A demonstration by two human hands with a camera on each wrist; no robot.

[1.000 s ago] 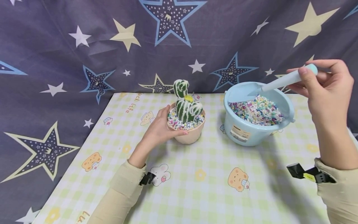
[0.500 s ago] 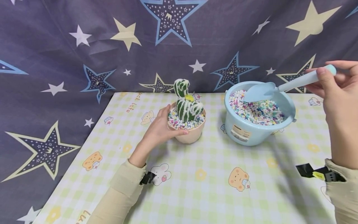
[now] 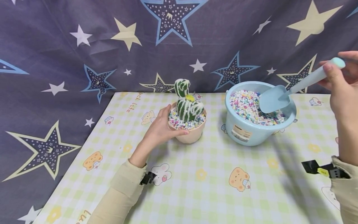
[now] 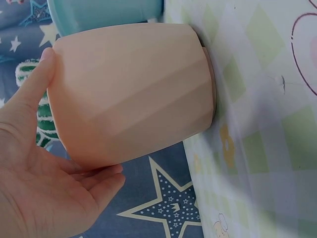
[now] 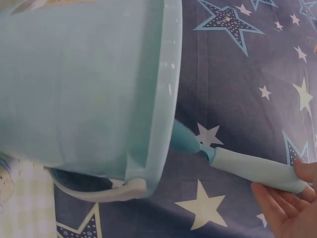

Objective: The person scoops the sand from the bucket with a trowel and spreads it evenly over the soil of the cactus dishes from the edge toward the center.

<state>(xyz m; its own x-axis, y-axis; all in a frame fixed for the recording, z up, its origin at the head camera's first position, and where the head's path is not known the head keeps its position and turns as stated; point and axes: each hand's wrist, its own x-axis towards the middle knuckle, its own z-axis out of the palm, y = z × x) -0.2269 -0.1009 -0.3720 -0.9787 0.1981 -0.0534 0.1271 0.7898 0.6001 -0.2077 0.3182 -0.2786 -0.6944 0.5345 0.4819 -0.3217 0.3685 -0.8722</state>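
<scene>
My left hand [image 3: 160, 129] holds the side of a peach flowerpot [image 3: 193, 137], thumb in front and fingers around the far left side. In the left wrist view the thumb lies at the rim of the pot [image 4: 133, 94]. A green-and-white cactus [image 3: 185, 110] with a yellow flower stands in it among colourful pebbles. On the right, my right hand [image 3: 345, 87] pinches the handle end of a light blue shovel [image 3: 274, 99], whose blade tilts down over the pebbles [image 3: 247, 104] inside a blue bucket [image 3: 246, 127]. In the right wrist view the bucket wall hides most of the blade.
A green checked cloth [image 3: 195, 193] with cartoon prints covers the table. Behind it hangs a dark curtain [image 3: 106, 40] with stars. The bucket handle [image 5: 99, 193] hangs low along its side.
My right hand has moved to the right and slightly up, drawing the shovel blade from the left of the bucket towards its right side. The left hand and flowerpot have stayed put.
</scene>
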